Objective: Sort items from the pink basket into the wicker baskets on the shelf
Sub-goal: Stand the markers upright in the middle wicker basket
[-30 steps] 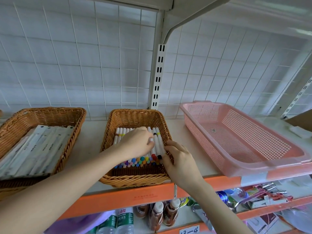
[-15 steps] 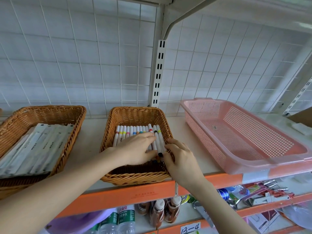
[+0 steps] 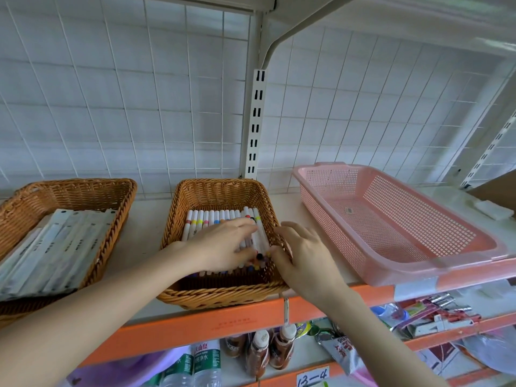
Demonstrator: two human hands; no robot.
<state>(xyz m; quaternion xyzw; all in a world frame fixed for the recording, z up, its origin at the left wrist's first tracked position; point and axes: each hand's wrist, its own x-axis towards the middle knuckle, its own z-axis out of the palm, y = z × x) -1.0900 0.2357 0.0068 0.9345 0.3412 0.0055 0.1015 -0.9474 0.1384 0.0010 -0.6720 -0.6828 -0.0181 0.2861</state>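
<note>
At centre frame the left hand (image 3: 223,248) lies flat on the row of white markers (image 3: 212,219) in the middle wicker basket (image 3: 223,298), fingers straight and close together. The right hand (image 3: 305,256) rests at that basket's right rim, fingers loosely spread, gripping nothing. The pink basket (image 3: 335,233) sits at right on the shelf (image 3: 195,328); the left wicker basket (image 3: 69,191) holds flat white packets (image 3: 55,247)

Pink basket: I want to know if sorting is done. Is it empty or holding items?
Empty: the pink basket shows only bare mesh floor and a small label.
</note>
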